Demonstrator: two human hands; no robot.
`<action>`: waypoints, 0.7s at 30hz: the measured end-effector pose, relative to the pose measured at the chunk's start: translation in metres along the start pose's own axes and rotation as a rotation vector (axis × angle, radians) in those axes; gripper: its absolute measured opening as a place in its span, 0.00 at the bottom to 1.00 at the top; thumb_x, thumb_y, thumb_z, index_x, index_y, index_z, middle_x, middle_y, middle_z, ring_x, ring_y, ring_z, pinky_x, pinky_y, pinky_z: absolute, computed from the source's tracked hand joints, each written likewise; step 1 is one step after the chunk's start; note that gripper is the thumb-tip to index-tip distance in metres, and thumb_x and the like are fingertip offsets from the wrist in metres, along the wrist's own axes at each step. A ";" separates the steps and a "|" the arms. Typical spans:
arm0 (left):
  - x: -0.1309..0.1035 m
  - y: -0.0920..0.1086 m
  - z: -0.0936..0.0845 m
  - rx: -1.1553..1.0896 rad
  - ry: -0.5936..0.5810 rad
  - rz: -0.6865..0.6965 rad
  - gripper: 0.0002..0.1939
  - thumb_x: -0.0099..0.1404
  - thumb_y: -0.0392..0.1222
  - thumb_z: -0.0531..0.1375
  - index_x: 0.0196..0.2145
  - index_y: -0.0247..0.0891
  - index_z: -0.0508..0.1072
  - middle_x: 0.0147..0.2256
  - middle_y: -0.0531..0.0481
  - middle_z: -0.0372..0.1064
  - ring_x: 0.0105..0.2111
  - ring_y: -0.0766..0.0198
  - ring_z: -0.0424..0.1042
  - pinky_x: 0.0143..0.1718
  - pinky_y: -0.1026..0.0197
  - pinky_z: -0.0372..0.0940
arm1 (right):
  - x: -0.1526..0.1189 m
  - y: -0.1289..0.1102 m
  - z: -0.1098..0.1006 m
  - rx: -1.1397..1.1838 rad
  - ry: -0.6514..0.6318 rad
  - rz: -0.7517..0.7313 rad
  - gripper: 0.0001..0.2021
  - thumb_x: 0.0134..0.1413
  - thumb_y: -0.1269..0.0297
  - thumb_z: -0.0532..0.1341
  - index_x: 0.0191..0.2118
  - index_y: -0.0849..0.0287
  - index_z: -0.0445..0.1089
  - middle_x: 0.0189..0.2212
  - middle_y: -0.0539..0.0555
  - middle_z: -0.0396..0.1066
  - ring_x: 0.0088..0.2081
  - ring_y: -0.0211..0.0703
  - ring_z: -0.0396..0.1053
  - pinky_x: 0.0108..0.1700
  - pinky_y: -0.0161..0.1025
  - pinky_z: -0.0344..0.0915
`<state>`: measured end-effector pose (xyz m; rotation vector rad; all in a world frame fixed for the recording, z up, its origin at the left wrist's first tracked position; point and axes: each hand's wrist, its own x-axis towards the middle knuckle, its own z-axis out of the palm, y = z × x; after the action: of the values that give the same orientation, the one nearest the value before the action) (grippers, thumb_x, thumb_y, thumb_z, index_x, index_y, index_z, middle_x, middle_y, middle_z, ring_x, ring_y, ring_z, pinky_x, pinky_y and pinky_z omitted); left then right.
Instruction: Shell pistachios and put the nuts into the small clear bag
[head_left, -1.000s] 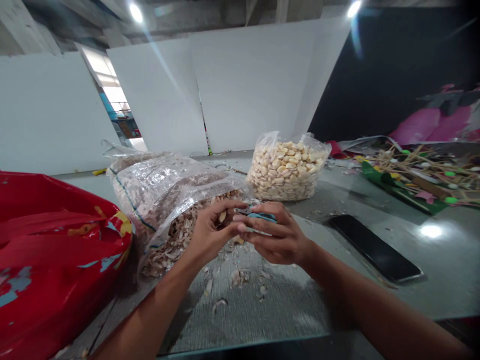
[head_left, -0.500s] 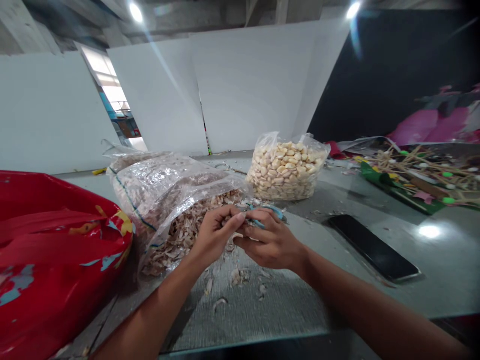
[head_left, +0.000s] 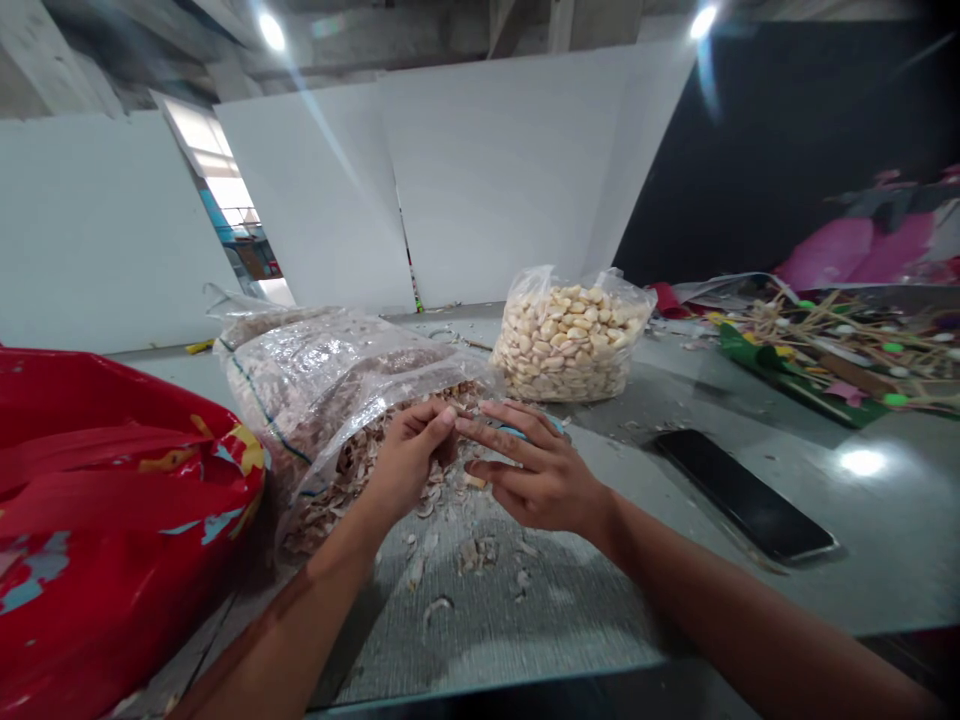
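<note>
Grey table (head_left: 600,590); blue tool (head_left: 556,424) (mostly hidden) behind right hand (head_left: 544,475).

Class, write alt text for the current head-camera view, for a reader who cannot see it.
Two bare hands, left and right, meet above a table strewn with shell scraps, a blue-handled tool partly hidden by the right. An open clear bag of shells lies beside them, a bag of pale kernels stands behind, and a phone lies to the right.

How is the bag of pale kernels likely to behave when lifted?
The clear bag will probably sag, its film being thin and wrinkled. Packed with kernels, it looks fairly heavy. It seems unlikely to roll, sitting broad-based on the table.
</note>
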<state>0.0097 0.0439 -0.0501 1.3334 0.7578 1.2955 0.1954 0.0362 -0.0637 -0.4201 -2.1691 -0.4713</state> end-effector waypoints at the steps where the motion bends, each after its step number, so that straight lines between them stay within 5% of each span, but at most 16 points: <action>1: 0.000 0.000 -0.002 -0.040 -0.036 -0.037 0.19 0.57 0.53 0.62 0.23 0.34 0.66 0.16 0.58 0.54 0.17 0.74 0.53 0.19 0.69 0.50 | 0.000 0.000 0.000 0.005 -0.001 -0.003 0.10 0.52 0.72 0.58 0.39 0.56 0.73 0.57 0.51 0.63 0.63 0.46 0.52 0.62 0.49 0.56; 5: 0.002 0.001 -0.006 -0.163 -0.170 -0.198 0.21 0.54 0.52 0.65 0.19 0.34 0.61 0.15 0.59 0.48 0.15 0.75 0.50 0.18 0.69 0.48 | 0.000 0.002 -0.002 0.057 -0.018 -0.046 0.10 0.52 0.73 0.58 0.38 0.57 0.73 0.55 0.51 0.66 0.62 0.45 0.54 0.61 0.45 0.58; 10: 0.004 0.001 -0.008 -0.169 -0.177 -0.282 0.21 0.54 0.51 0.65 0.19 0.35 0.60 0.15 0.60 0.45 0.15 0.75 0.47 0.17 0.70 0.47 | -0.002 0.006 -0.001 0.104 -0.034 -0.041 0.11 0.53 0.74 0.56 0.39 0.56 0.73 0.55 0.50 0.66 0.62 0.44 0.54 0.60 0.45 0.60; 21: 0.010 -0.009 -0.005 -0.032 0.009 -0.111 0.15 0.53 0.50 0.65 0.27 0.34 0.71 0.15 0.60 0.50 0.15 0.74 0.52 0.17 0.68 0.49 | 0.000 0.009 0.002 0.402 -0.019 0.175 0.14 0.49 0.78 0.54 0.36 0.57 0.72 0.56 0.54 0.65 0.57 0.43 0.60 0.58 0.47 0.60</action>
<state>0.0092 0.0563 -0.0569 1.2435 0.8034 1.2213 0.1975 0.0449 -0.0631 -0.3847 -2.1532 0.0683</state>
